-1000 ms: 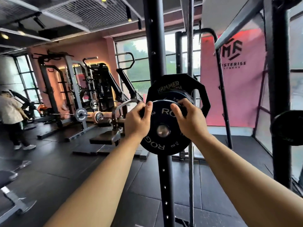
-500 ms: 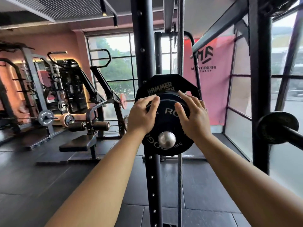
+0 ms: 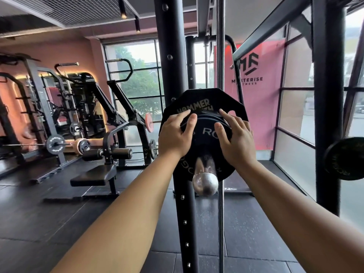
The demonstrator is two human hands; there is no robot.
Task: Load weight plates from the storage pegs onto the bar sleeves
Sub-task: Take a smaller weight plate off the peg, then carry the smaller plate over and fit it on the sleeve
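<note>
A small black Rogue plate (image 3: 206, 133) sits on a shiny steel sleeve (image 3: 205, 182) whose rounded end sticks out toward me. Right behind it is a larger black many-sided Hammer plate (image 3: 199, 99) on the same sleeve. My left hand (image 3: 173, 136) lies on the small plate's upper left rim, fingers curled over the edge. My right hand (image 3: 236, 140) covers its upper right rim the same way. Both arms are stretched straight out.
A black rack upright (image 3: 169, 56) and a chrome guide rod (image 3: 221, 56) stand directly behind the plates. Another black plate (image 3: 344, 158) hangs on a bar at the right beside a second upright (image 3: 327, 115). A padded bench machine (image 3: 94, 176) stands on the left.
The small plate has slid farther back along the sleeve against the larger plate, so much more steel now sticks out in front. My hands shifted from the sides to the top rim.
</note>
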